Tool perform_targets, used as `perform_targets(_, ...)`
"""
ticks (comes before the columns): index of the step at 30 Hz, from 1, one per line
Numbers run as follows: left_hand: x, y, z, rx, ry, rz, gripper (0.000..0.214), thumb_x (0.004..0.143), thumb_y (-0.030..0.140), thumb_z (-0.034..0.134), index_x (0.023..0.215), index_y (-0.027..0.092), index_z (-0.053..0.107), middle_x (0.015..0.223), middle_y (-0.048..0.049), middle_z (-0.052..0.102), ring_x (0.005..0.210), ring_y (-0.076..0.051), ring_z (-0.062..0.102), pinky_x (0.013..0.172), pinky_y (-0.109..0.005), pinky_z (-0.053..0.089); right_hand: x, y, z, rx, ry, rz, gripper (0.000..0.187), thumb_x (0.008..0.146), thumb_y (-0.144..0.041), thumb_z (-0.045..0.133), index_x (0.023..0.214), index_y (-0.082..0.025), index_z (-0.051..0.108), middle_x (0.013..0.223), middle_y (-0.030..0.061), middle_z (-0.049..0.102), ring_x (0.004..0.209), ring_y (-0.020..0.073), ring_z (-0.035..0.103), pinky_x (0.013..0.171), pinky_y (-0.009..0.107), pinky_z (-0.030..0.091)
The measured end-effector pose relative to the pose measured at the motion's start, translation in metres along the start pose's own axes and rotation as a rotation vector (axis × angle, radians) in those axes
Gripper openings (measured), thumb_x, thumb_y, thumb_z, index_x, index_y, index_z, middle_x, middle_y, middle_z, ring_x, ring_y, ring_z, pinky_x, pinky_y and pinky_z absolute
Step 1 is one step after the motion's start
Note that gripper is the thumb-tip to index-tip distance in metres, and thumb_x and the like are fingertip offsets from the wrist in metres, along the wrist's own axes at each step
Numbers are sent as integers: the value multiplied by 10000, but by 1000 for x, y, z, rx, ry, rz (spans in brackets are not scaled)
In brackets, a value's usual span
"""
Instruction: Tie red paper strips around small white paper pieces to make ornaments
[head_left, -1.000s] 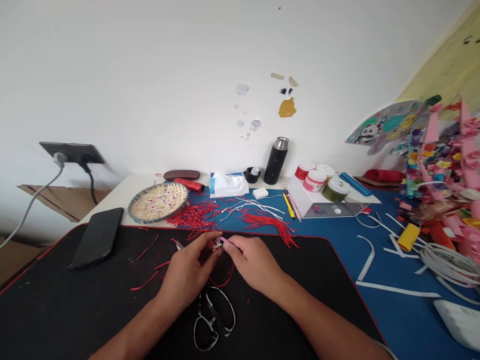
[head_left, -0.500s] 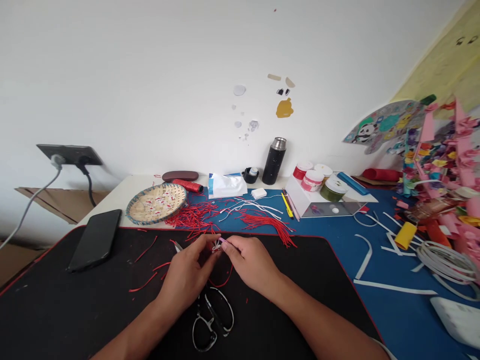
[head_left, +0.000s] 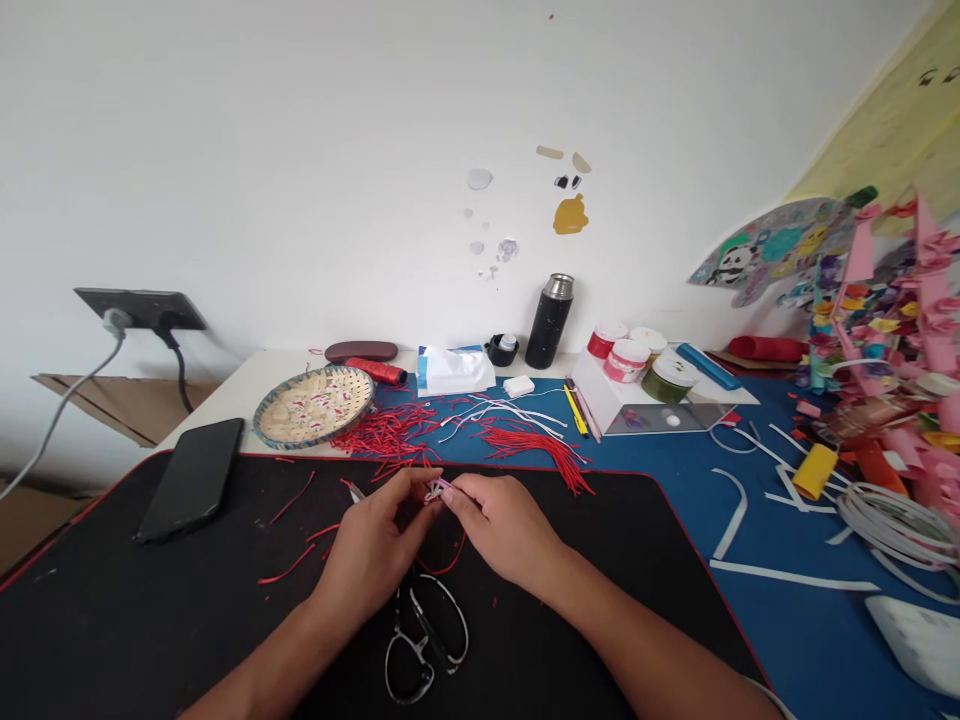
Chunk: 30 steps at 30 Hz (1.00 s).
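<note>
My left hand (head_left: 373, 549) and my right hand (head_left: 501, 525) meet over the black mat (head_left: 150, 610), fingertips pinched together on a small white knotted piece (head_left: 434, 490) with a pink end. A red thread (head_left: 448, 560) loops down from it between the hands. Black-handled scissors (head_left: 424, 630) lie on the mat just below my hands. Loose red thread scraps (head_left: 291, 498) lie to the left of my left hand.
A black phone (head_left: 192, 478) lies at the mat's left. Behind are a woven basket (head_left: 313, 404), red thread piles (head_left: 390, 432), white strips (head_left: 501, 410), a black flask (head_left: 550, 320), paint jars (head_left: 628, 360) and a paper craft heap (head_left: 885, 330) at right.
Both hands stay pinched on the small piece with only slight finger shifts; the view has barely moved.
</note>
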<state>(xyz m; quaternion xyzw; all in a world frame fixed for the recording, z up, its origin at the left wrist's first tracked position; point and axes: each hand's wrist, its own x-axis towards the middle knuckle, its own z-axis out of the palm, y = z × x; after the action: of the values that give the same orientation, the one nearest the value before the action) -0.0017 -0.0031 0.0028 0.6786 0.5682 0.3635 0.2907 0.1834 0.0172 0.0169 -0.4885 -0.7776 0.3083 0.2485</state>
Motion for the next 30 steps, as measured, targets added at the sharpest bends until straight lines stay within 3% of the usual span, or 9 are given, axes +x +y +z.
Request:
perform_targets(16, 0, 0, -1, -58, 12, -21, 246, 895, 361, 633, 1107, 258, 706, 802, 19, 722, 673, -187, 662, 622, -277, 497, -1, 0, 2, -17, -65, 3, 342, 1053, -347, 524, 786, -189, 667, 624, -20, 589, 551, 118, 452, 548, 278, 205)
perform_targets(30, 3, 1, 0, -149, 21, -89, 237, 884, 367, 641, 1092, 264, 686, 798, 24, 706, 695, -224, 663, 634, -313, 498, -3, -5, 4, 5, -51, 7, 347, 1024, -321, 524, 702, -194, 518, 560, -40, 493, 514, 109, 402, 529, 297, 179)
